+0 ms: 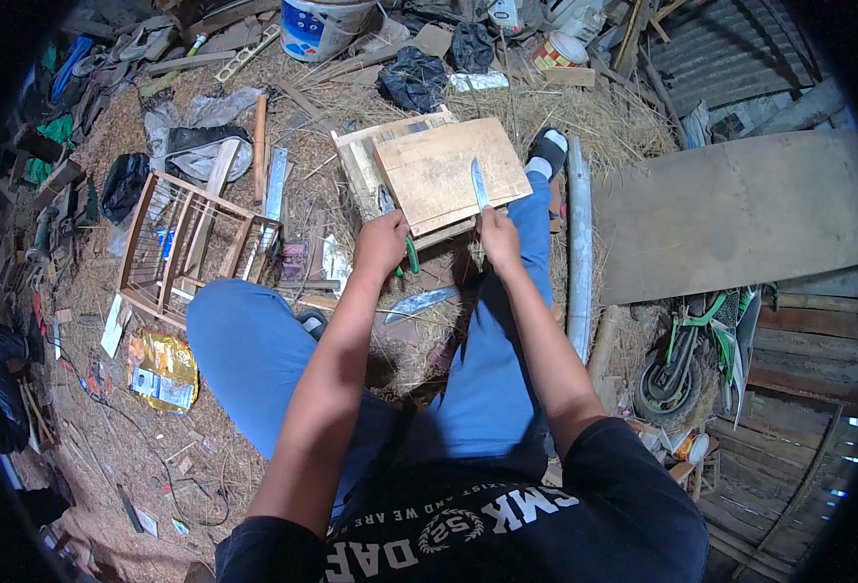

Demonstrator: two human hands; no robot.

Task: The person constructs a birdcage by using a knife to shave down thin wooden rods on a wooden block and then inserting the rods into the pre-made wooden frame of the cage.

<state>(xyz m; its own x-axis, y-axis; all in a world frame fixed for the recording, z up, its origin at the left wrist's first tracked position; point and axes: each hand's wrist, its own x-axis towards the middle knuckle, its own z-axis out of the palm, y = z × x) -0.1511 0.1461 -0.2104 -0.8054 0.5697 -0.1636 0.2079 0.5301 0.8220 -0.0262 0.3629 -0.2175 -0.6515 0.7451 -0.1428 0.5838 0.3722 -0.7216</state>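
Holding, right hand: the right hand [499, 240] is closed round the handle of a kitchen knife [479, 181], its tip pointing to 12 o'clock.
Holding, left hand: the left hand [381, 245] is curled round a green-handled hand tool [411, 256]; its metal head shows toward 12 o'clock, but whether it is pliers or shears I cannot tell.
Wooden board: the flat, pale wooden board [427, 173] lies between the knees and the far clutter, with the left hand at its 7:30 and the right hand at its 5.
Knife blade: over the board's 3 o'clock part; contact with the wood cannot be told.
Under the board: a box-like wooden stand [353, 160], showing at 9 and 12 o'clock.
Clock round the board: black plastic bag [413, 78] at 11, blue-and-white bucket [314, 31] at 10:30, paint tin [558, 52] at 1:30, slippered foot [549, 148] at 2:30, broad brown panel [740, 209] at 3, grey pole [580, 253] at 4, small green motorbike [680, 364] at 4:30.
Toward 8 o'clock: gold foil packet [165, 367] on the littered ground.
Toward 8:30: slatted wooden cage [164, 255], near the person's left knee.
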